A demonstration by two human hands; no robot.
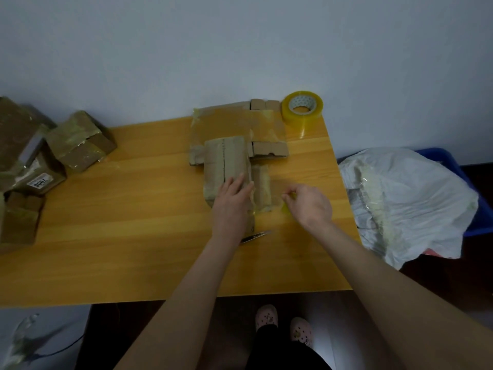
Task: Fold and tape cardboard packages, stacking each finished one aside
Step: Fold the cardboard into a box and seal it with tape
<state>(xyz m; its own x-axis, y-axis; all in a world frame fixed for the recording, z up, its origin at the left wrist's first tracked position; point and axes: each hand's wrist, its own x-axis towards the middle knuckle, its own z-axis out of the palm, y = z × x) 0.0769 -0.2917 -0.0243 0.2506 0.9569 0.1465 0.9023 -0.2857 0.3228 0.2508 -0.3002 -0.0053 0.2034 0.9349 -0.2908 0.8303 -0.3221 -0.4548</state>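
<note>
Mid-taping, the left hand [234, 194] presses flat on the package [225, 158] while the right hand [310, 205], just right of it, pinches tape [285, 208] that likely next needs smoothing down.

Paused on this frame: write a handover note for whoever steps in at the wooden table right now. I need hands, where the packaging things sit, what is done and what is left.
Left hand: fingers flat, pressing on the folded brown cardboard package at mid-table.
Right hand: pinches a strip of yellowish clear tape by the package's right side.
Yellowish packing tape roll: far right corner.
Flat cardboard sheet: behind the package.
Slim dark cutting tool: by the left wrist.
Done: taped brown packages piled at the left end.
Left: likely press the strip down, finish sealing and stack this package aside.
</note>
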